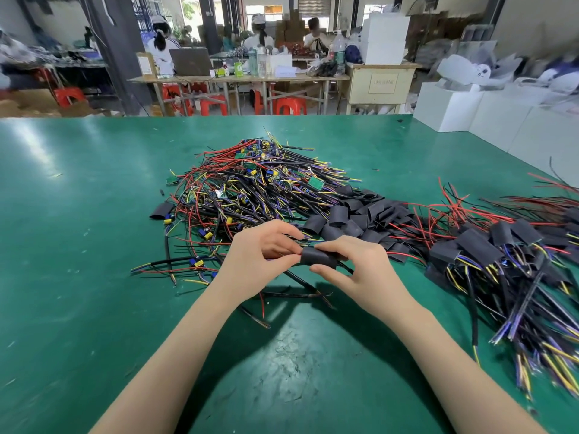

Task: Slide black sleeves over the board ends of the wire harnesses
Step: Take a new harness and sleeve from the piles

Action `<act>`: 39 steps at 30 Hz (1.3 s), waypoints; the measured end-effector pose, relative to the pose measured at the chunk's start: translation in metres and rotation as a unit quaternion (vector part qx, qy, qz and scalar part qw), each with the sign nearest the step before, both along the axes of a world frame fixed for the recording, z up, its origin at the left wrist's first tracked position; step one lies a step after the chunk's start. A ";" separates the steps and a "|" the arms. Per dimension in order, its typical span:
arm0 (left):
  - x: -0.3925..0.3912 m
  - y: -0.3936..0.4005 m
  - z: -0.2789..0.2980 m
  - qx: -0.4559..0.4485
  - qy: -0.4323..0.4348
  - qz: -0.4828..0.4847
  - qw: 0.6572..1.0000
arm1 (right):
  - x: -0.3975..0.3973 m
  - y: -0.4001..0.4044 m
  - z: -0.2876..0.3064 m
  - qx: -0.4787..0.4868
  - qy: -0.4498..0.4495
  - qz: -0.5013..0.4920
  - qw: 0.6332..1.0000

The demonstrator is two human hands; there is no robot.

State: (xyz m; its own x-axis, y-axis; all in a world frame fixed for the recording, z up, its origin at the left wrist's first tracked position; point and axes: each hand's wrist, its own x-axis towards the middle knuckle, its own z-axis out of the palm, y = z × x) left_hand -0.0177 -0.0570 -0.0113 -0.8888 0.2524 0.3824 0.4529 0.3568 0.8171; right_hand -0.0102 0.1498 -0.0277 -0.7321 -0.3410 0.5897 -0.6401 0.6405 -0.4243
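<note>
We found the work partly done. On the green counter (78, 245), a heap of finished harnesses (501, 261) lay to the right, their board ends already covered in black. A larger pile of unsleeved harnesses (250, 189), green boards still bare, lay ahead of the hands, so we judged that well over half the lot remained. A stock of loose black sleeves (360, 214) sat between the two piles, apparently ample.

One unit was in hand. The left hand (260, 255) was curled around a bundle of wires, thumb and fingers closed on it. The right hand (351, 264) pinched a black sleeve (318, 257) between thumb and forefinger, just at the left hand's fingertips. Wires ran out of both ends of the sleeve. We could not tell whether the board sat fully inside it; we judged this sleeve to be partway on or nearly seated.
</note>
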 end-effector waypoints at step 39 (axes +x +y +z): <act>-0.015 -0.021 -0.002 -0.101 0.186 0.321 0.923 | 0.005 0.046 0.022 0.016 0.080 -0.305 0.949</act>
